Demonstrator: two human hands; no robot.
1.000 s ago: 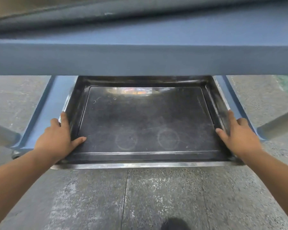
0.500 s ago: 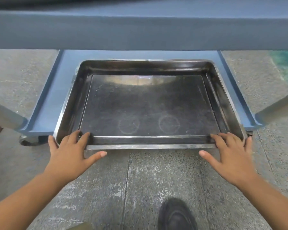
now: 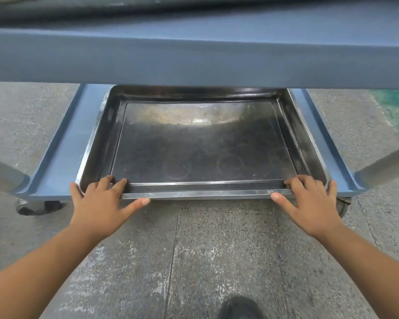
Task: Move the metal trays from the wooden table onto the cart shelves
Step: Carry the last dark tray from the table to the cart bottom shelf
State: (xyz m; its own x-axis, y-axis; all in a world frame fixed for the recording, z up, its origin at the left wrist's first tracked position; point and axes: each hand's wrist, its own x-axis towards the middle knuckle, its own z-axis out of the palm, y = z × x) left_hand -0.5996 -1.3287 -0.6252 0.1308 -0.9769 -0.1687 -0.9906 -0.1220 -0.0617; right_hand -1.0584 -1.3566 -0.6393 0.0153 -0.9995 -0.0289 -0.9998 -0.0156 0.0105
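A dark, scuffed metal tray [image 3: 205,146] lies flat on the blue lower shelf of the cart [image 3: 65,157], its near rim about level with the shelf's front edge. My left hand [image 3: 101,203] rests on the tray's near left corner, fingers laid over the rim and thumb stretched along the front edge. At the near right corner my right hand [image 3: 309,203] lies the same way. The blue upper shelf [image 3: 194,58] overhangs and hides the tray's far edge.
Grey cart posts rise at the left [image 3: 2,173] and the right [image 3: 385,166]. A black caster [image 3: 37,207] sits under the left front corner. My dark shoe [image 3: 240,308] stands on the concrete floor, and a green patch [image 3: 396,107] marks the floor at right.
My hands moved from the tray's sides to its near corners. The tray slid further onto the lower shelf, so its near rim no longer sticks out.
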